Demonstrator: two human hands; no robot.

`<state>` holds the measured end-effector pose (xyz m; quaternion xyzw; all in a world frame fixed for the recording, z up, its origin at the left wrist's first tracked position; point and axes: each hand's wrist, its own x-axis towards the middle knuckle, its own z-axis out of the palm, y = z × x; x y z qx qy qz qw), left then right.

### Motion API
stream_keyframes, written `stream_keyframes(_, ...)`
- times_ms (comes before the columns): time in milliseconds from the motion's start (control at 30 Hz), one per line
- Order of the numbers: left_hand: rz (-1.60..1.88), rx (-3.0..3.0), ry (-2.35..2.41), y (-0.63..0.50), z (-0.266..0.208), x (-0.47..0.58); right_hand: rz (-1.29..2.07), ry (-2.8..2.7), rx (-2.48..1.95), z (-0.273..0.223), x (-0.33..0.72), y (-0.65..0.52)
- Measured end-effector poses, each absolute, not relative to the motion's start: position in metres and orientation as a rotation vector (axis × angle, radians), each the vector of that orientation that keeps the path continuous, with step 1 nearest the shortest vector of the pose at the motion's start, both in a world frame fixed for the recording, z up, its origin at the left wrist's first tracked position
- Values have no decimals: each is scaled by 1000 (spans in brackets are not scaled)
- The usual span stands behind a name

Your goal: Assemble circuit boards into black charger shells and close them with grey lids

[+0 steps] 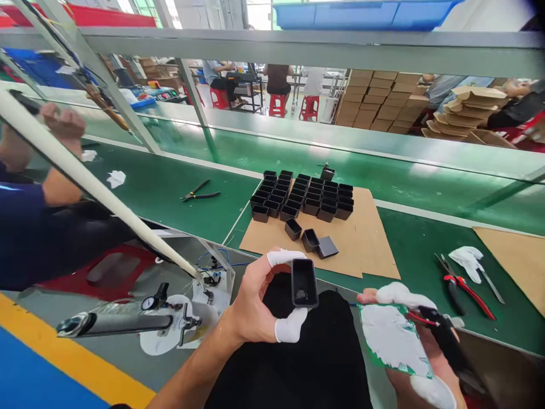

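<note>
My left hand (261,307), in white finger cots, grips a small black open-topped box (304,284) by its two ends, with the opening facing me. Some small light marks show inside it. To the right, my right hand (419,335), also in white finger cots, is closed around a flat white pad with green edges (394,335). A black tool (451,346) with a red part lies across the same hand; its kind cannot be made out. Beyond my hands, several similar black boxes (306,196) stand in rows on a cardboard sheet (368,233), with a few loose ones in front.
Red-and-black pliers (462,287), a white glove (467,260) and a thin metal blade (491,284) lie at right on the green bench (395,227). Black-handled cutters (200,193) lie at left. A slanted white pole (106,196) stands before a co-worker's arm (62,182).
</note>
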<state>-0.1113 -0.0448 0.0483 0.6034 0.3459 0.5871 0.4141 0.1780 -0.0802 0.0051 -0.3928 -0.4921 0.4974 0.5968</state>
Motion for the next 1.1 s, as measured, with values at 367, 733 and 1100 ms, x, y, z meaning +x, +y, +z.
stream_keyframes(367,1314,1196,763,-64,33,-84,1007,-1110,-705,26,156,-64)
stream_keyframes(733,1496,1245,1042,-63,22,-34,1037,-1004,-808,31,148,-82)
stream_keyframes(1100,1748,1327,883,-68,-6,-19,1017,-1254,-742,39,136,-78)
